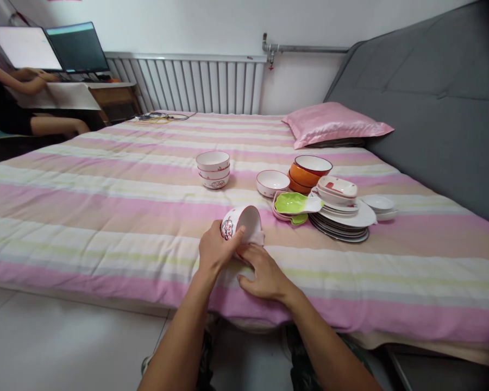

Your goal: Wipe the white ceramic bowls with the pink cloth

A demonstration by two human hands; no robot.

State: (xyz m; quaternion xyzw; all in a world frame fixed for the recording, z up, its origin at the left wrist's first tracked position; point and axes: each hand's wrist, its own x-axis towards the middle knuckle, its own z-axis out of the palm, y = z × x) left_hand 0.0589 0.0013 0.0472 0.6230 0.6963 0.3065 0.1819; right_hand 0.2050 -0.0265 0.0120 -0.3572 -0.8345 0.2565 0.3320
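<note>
A white bowl [250, 220] with a red rim and a red and black flower print is tilted on its side near the front edge of the bed. My left hand [217, 248] grips it, thumb over the rim and fingers around the outside. Against the lower part of the bowl, my right hand [264, 273] presses a pale cloth [258, 238]; most of that cloth is hidden by the fingers. Beyond them stands a stack of several matching bowls [214, 175], and a single similar bowl [272, 184] sits upright to its right.
Orange bowls [303, 175], green leaf-shaped dishes [291, 203], stacked plates [361, 216] and small white dishes [378, 203] crowd the right side of the striped bed [106, 217]. Behind lie a pink pillow [336, 122] and cables [163, 116]. A person [8, 103] sits at a desk with monitors.
</note>
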